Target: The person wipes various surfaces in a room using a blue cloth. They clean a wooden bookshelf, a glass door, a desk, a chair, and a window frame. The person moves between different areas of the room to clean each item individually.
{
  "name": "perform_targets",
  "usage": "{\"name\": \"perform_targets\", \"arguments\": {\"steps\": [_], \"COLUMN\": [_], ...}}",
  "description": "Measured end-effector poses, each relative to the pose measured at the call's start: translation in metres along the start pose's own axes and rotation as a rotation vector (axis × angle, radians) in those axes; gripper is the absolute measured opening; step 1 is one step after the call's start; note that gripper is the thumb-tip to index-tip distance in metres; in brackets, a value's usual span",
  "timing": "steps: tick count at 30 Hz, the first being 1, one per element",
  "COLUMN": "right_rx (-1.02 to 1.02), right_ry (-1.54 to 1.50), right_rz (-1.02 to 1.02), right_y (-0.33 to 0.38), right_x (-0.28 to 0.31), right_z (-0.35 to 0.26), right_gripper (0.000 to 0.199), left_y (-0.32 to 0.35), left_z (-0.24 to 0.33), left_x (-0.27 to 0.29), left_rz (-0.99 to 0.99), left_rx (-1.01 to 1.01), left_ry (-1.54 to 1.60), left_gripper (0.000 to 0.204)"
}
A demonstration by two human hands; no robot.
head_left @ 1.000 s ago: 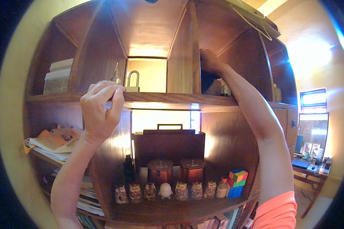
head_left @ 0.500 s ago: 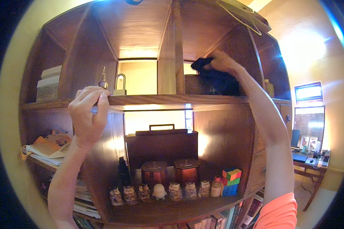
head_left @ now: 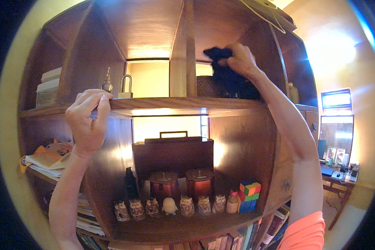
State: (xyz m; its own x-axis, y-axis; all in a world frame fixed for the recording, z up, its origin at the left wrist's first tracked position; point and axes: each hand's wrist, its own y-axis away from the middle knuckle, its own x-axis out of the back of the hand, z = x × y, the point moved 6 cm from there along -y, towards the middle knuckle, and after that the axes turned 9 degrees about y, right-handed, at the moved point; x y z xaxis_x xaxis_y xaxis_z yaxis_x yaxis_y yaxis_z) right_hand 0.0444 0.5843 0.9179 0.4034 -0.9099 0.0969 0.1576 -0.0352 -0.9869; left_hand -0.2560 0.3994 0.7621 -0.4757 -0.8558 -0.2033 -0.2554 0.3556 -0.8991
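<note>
My right hand (head_left: 242,62) is closed around a soft black cloth-like thing (head_left: 218,53) in the upper right compartment. Below the hand, the rest of this dark mass (head_left: 233,83) sits on the shelf, its exact kind too dark to make out. Beside it stands a brown woven basket (head_left: 204,86), partly covered. My left hand (head_left: 88,121) grips the front edge of the wooden shelf (head_left: 162,103), fingers bent over the top. Just behind those fingers stand a small brass spired ornament (head_left: 108,81) and a padlock (head_left: 126,88) with a tall shackle.
Underneath, a dark case (head_left: 175,156) stands behind two reddish lidded boxes (head_left: 164,183). A row of owl figurines (head_left: 186,206) and a colourful puzzle cube (head_left: 249,196) line the front. Folded cloth bags (head_left: 50,157) lie at left, books (head_left: 225,241) below, a desk (head_left: 339,179) far right.
My right hand has risen a little, lifting the top of the black thing higher. My left hand stays on the shelf edge. The whole view has shifted slightly.
</note>
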Motion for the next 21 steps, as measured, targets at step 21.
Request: {"name": "perform_targets", "arguments": {"steps": [21], "right_rx": [0.078], "right_ry": [0.258], "right_rz": [-0.14], "right_y": [-0.026], "right_x": [0.013], "right_z": [0.04], "right_gripper": [0.037], "left_y": [-0.001], "left_z": [0.001], "left_x": [-0.002], "left_rz": [0.052], "left_rx": [-0.01], "left_ry": [0.011], "left_gripper": [0.016]}}
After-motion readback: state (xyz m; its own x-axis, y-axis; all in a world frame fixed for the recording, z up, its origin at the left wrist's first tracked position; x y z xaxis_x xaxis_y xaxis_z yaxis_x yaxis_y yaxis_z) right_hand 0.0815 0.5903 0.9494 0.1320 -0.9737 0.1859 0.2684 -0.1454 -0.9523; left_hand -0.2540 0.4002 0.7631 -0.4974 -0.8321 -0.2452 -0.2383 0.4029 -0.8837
